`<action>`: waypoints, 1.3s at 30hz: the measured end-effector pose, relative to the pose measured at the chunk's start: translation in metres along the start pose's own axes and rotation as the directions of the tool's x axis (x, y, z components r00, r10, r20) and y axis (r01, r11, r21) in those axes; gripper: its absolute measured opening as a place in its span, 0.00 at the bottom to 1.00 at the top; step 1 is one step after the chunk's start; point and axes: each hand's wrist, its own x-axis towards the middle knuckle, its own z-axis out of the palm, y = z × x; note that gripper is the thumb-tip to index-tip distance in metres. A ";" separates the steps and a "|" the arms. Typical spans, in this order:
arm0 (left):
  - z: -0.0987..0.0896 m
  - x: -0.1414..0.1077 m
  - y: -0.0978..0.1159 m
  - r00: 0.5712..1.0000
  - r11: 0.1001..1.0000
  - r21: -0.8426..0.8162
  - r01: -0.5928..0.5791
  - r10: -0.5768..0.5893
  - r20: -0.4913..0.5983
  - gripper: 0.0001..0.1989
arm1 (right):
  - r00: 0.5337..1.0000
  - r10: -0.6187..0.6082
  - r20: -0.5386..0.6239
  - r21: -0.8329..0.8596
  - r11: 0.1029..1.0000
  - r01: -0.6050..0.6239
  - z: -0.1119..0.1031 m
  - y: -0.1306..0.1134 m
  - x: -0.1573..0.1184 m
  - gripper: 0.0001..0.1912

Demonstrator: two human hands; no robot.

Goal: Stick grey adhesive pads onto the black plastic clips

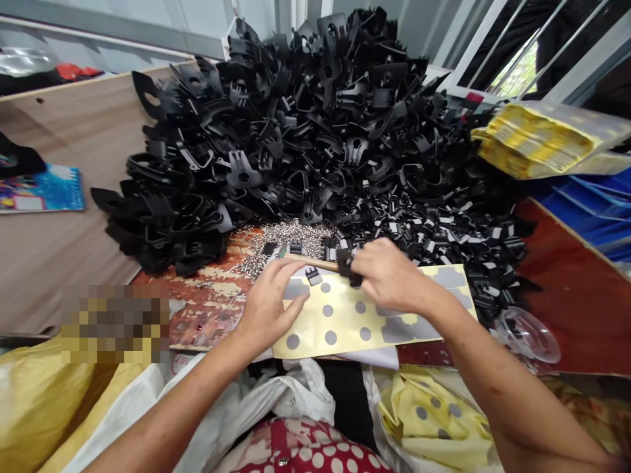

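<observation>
My right hand [387, 274] is closed, its fingertips on a small black plastic part [346, 263]. A thin light-brown stick [318, 263] runs leftward from that part; whether they are joined, I cannot tell. My left hand [271, 295] is near the stick's other end, thumb spread away from the fingers; any contact with the stick is unclear. Beneath both hands lies a yellow backing sheet [305, 332] with grey round dots and larger grey patches. One small black piece with a grey face [313, 276] rests on the sheet's upper edge.
Black plastic clips [296, 131] form a tall heap at the back. Small metal parts [286, 233] and small black pieces [419, 223] are piled before it. A clear plastic cup [530, 335] lies at right, below stacked yellow sheets [547, 138]. A wooden board [73, 138] stands left.
</observation>
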 end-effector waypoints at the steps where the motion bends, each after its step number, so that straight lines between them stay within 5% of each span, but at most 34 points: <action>1: -0.008 -0.003 0.005 0.996 0.999 -0.009 -0.043 0.043 0.078 0.31 | 0.995 -0.094 0.026 0.049 0.994 0.093 0.001 -0.018 0.003 0.07; 3: -0.020 -0.009 0.015 0.950 0.995 -0.093 -0.030 0.057 0.308 0.43 | 0.958 -0.286 0.028 0.161 0.947 0.278 0.007 -0.051 0.010 0.08; 6: -0.027 -0.023 0.025 0.804 0.961 -0.161 0.225 -0.090 0.588 0.52 | 0.892 -0.447 -0.058 0.280 0.851 0.445 0.016 -0.088 0.016 0.09; 11: -0.019 -0.050 0.016 0.687 0.874 -0.220 0.434 -0.163 0.708 0.27 | 0.890 -0.423 -0.170 0.449 0.771 0.452 0.034 -0.098 0.014 0.11; 13: -0.019 -0.056 0.011 0.655 0.823 -0.227 0.521 -0.215 0.725 0.18 | 0.953 -0.207 -0.223 0.573 0.763 0.300 0.047 -0.091 0.011 0.16; 14: -0.021 -0.057 0.008 0.669 0.812 -0.227 0.537 -0.247 0.701 0.17 | 0.972 -0.032 -0.232 0.644 0.744 0.178 0.056 -0.087 0.009 0.18; 16: -0.027 -0.053 0.006 0.757 0.853 -0.230 0.469 -0.254 0.602 0.15 | 0.938 0.303 -0.170 0.750 0.657 -0.076 0.075 -0.078 0.009 0.19; 18: -0.031 -0.046 0.006 0.828 0.917 -0.207 0.340 -0.187 0.529 0.13 | 0.893 0.444 -0.076 0.765 0.600 -0.234 0.093 -0.071 0.011 0.17; 19: -0.032 -0.042 0.006 0.830 0.937 -0.175 0.302 -0.168 0.532 0.14 | 0.893 0.448 -0.044 0.748 0.608 -0.268 0.100 -0.069 0.013 0.16; 24: -0.013 -0.022 0.003 0.715 0.973 0.116 0.201 -0.227 0.661 0.33 | 0.917 0.397 -0.041 0.651 0.707 -0.277 0.118 -0.070 0.021 0.17; 27: 0.000 -0.013 -0.007 0.672 0.975 0.151 0.165 -0.223 0.706 0.32 | 0.895 0.446 -0.020 0.725 0.623 -0.295 0.120 -0.068 0.023 0.15; 29: 0.004 -0.010 -0.013 0.670 0.975 0.132 0.177 -0.218 0.710 0.31 | 0.849 0.520 0.092 0.855 0.395 -0.335 0.112 -0.068 0.027 0.11; 31: 0.004 -0.010 -0.015 0.676 0.973 0.115 0.200 -0.223 0.702 0.30 | 0.832 0.486 0.267 0.947 0.027 -0.320 0.094 -0.074 0.032 0.09; 33: 0.003 -0.014 -0.015 0.688 0.969 0.090 0.232 -0.229 0.688 0.27 | 0.881 0.338 0.330 0.929 -0.284 -0.239 0.067 -0.084 0.036 0.13; 34: 0.001 -0.017 -0.015 0.689 0.967 0.083 0.240 -0.230 0.687 0.25 | 0.917 0.266 0.297 0.911 -0.367 -0.189 0.054 -0.090 0.037 0.15; 36: -0.003 -0.026 -0.015 0.674 0.935 0.023 0.354 -0.272 0.687 0.21 | 0.958 0.225 0.176 0.921 -0.380 -0.080 0.032 -0.100 0.036 0.15; 37: -0.007 -0.031 -0.015 0.667 0.877 -0.054 0.477 -0.321 0.673 0.20 | 0.955 0.272 0.118 0.948 -0.317 -0.027 0.026 -0.103 0.034 0.15; 39: -0.015 -0.041 -0.014 0.649 0.621 -0.309 0.720 -0.444 0.618 0.20 | 0.887 0.462 0.009 0.995 -0.092 0.037 0.026 -0.104 0.030 0.13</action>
